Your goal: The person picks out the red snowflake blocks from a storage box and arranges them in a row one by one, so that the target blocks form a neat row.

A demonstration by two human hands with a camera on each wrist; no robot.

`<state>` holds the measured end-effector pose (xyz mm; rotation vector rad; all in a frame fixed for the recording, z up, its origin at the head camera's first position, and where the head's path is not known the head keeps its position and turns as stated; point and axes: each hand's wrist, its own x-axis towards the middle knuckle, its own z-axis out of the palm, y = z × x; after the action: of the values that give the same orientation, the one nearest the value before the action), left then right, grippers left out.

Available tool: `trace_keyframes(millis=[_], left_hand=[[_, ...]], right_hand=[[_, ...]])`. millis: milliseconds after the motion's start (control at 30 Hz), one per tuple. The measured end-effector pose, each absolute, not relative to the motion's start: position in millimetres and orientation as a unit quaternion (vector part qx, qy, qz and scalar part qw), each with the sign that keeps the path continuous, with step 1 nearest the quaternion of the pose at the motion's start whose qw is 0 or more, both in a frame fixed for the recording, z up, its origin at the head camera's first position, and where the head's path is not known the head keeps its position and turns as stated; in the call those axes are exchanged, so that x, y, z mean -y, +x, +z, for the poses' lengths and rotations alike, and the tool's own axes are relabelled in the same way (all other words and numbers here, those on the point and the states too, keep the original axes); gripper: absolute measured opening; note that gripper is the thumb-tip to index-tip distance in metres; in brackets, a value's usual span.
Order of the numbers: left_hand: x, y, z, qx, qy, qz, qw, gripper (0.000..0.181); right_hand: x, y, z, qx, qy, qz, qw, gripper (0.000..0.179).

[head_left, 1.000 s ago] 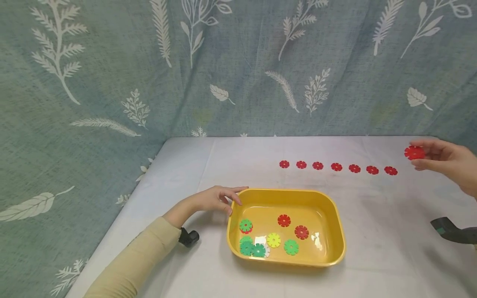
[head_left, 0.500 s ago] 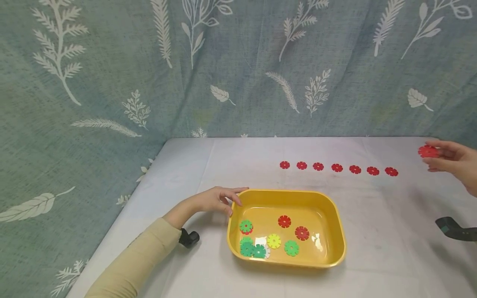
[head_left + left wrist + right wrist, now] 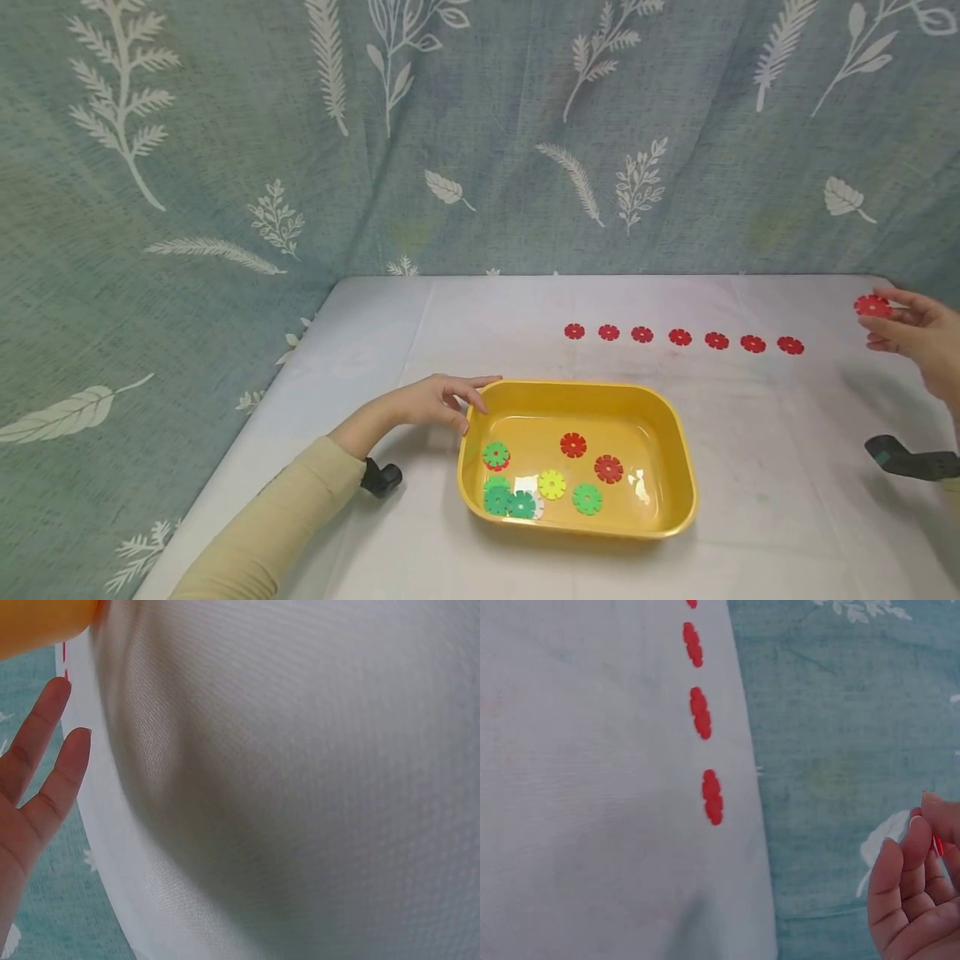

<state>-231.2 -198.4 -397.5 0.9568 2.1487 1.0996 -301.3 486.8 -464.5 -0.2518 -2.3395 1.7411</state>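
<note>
My right hand (image 3: 918, 333) pinches a red notched building disc (image 3: 872, 306) between thumb and fingers, above the far right of the table. In the right wrist view only a red sliver of the disc (image 3: 938, 845) shows between the fingers. To its left, several matching red discs (image 3: 716, 341) lie flat in a spaced row. My left hand (image 3: 435, 400) rests on the left rim of a yellow tray (image 3: 577, 390), fingertips over the edge. Extended fingers (image 3: 64, 761) of that hand show in the left wrist view beside the tray's orange-yellow corner.
Inside the tray lie red discs (image 3: 573, 445), a yellow disc (image 3: 551, 484), several green discs (image 3: 587, 498) and a partly covered white one. A white cloth covers the table (image 3: 757, 500). A leaf-patterned green curtain (image 3: 480, 150) hangs behind and to the left.
My right hand has moved rightward with the red disc, away from the row's right end. The left hand, the tray and the laid discs stay in place.
</note>
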Motion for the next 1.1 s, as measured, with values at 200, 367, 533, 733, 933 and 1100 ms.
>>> trace_keyframes(millis=[200, 367, 533, 733, 933, 1100], left_hand=[[199, -232, -397, -0.794, 0.359, 0.409, 0.272, 0.033], [199, -232, -398, -0.796, 0.357, 0.406, 0.271, 0.034], [199, -233, -398, -0.797, 0.355, 0.407, 0.272, 0.035], [198, -232, -398, -0.796, 0.357, 0.406, 0.272, 0.036], [199, -232, -399, -0.8, 0.355, 0.4, 0.271, 0.035], [199, -232, -399, -0.801, 0.353, 0.4, 0.272, 0.036]], right_hand=[[-458, -284, -448, 0.815, -0.117, 0.563, 0.077, 0.05], [-430, -269, -430, 0.872, -0.134, 0.469, 0.031, 0.063], [-419, -266, -429, 0.891, -0.131, 0.435, 0.005, 0.067], [-419, -267, -444, 0.893, -0.141, 0.428, -0.01, 0.071], [-419, -270, -450, 0.901, -0.145, 0.409, -0.019, 0.069], [-422, -272, -452, 0.9, -0.148, 0.406, -0.05, 0.074]])
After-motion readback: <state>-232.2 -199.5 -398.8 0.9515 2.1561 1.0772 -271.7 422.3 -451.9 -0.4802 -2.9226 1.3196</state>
